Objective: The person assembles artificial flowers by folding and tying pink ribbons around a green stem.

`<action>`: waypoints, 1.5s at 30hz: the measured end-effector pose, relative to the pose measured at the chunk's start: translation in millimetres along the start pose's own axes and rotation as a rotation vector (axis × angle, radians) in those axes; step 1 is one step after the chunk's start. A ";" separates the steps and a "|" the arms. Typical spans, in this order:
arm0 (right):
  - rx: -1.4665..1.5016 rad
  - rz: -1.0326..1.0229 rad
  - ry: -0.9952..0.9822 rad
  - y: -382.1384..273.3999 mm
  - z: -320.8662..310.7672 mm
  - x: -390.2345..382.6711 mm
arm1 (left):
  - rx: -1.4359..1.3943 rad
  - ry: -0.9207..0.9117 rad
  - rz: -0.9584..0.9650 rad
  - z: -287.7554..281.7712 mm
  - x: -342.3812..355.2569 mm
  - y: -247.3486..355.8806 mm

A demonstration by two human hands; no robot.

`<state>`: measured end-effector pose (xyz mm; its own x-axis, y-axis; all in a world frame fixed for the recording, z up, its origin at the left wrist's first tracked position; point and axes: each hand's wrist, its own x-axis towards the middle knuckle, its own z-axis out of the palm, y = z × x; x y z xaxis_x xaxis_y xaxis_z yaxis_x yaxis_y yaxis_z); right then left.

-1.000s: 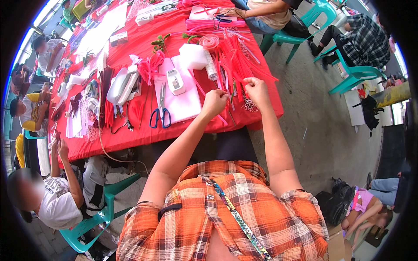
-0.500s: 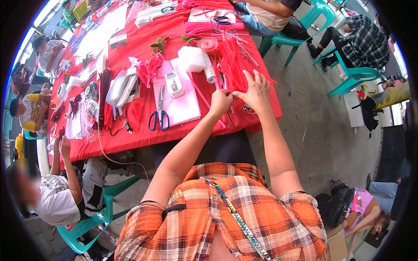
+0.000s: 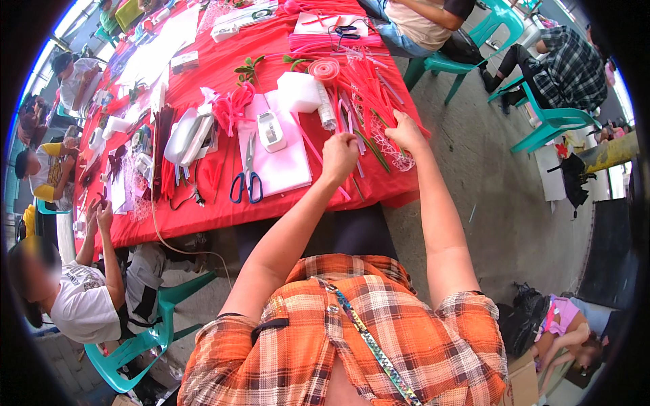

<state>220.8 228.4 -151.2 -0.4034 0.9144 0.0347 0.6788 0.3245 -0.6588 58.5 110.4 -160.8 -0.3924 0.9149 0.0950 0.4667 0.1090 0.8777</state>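
Observation:
My left hand is closed in a pinch near the table's front right, beside a clear-wrapped roll. What its fingers hold is too small to make out. My right hand is closed at the right edge of the table, at the lower end of a bundle of red-pink strips. Whatever is between its fingers is mostly hidden. Between my hands lie thin green stems and pale pink netting. A coil of pink ribbon sits just beyond the roll.
Left of my hands, dark-handled scissors and a white tape dispenser rest on pale pink sheets. A white block stands behind. Red cloth covers the table. People sit around it; a green chair is at the right.
My right hand has gone from spread fingers to closed and moved slightly away from my left hand, which shifted a little left. The red strips have shifted, and green stems and netting now show.

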 end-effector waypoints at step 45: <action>0.071 0.202 -0.091 7.1 8.9 0.0 | -0.581 -0.111 -0.659 60.8 26.7 18.7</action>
<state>220.1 228.5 -162.5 -0.3194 0.9324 -0.1693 0.7079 0.1160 -0.6968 105.0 160.6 -170.4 -0.3460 0.7713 -0.5341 -0.3152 0.4406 0.8405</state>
